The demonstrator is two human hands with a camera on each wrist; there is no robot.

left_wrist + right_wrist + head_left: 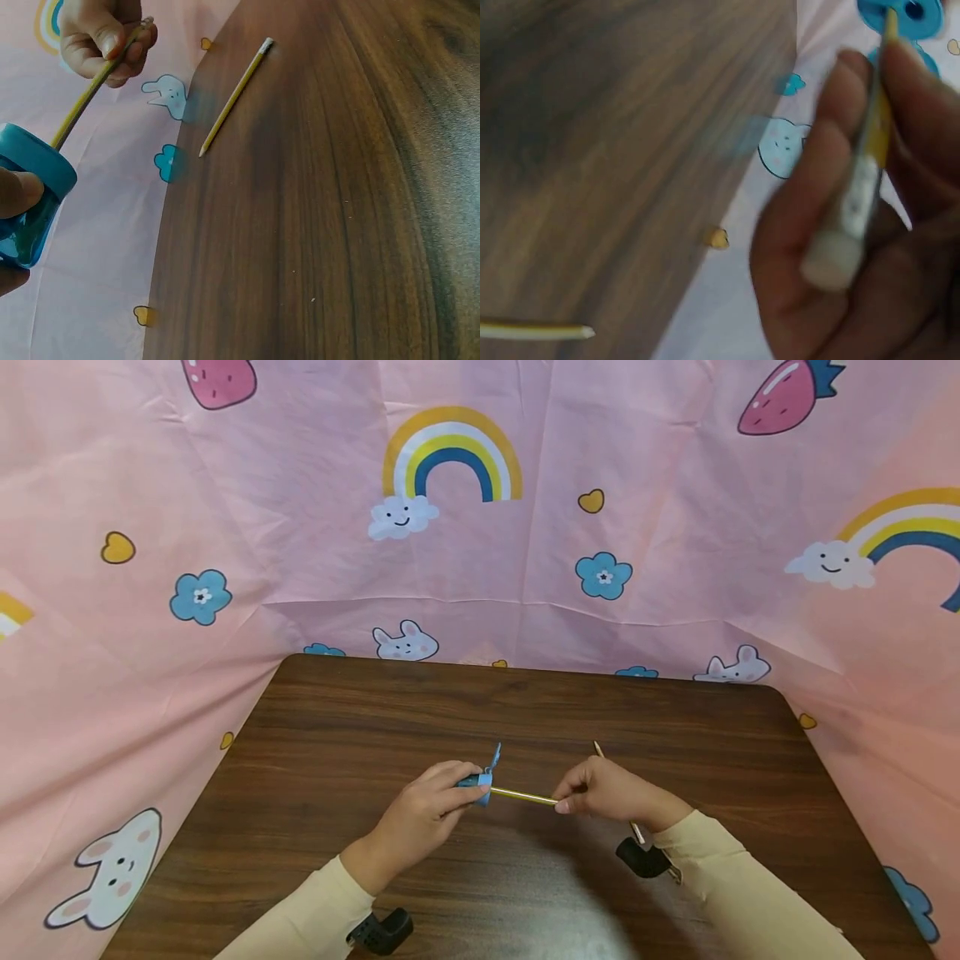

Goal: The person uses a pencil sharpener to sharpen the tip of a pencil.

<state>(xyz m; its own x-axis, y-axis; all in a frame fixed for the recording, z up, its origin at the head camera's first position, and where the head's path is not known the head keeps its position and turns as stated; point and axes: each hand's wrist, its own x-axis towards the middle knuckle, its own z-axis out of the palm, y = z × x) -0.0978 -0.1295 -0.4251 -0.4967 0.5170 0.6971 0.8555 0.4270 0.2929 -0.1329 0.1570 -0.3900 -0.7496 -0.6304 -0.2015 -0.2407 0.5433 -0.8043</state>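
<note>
My left hand (422, 814) grips a blue pencil sharpener (485, 790) with a see-through body, held above the table. Its lid (496, 755) is flipped up. The right hand (611, 791) pinches a yellow striped pencil (523, 796) near its eraser end. The pencil's front end is at the sharpener's top and seems to sit in a hole; its tip is hidden. In the right wrist view, a second hole shows beside the pencil, and a whitish eraser (834, 261) faces the camera. A second yellow pencil (235, 99) lies on the table, partly behind the right hand in the head view.
The dark wooden table (360, 718) has rounded far corners. Pink cloth (315, 510) printed with rainbows, rabbits and flowers hangs behind it and on both sides. A black wrist device (382, 932) hangs below the left sleeve, another (642, 858) at the right.
</note>
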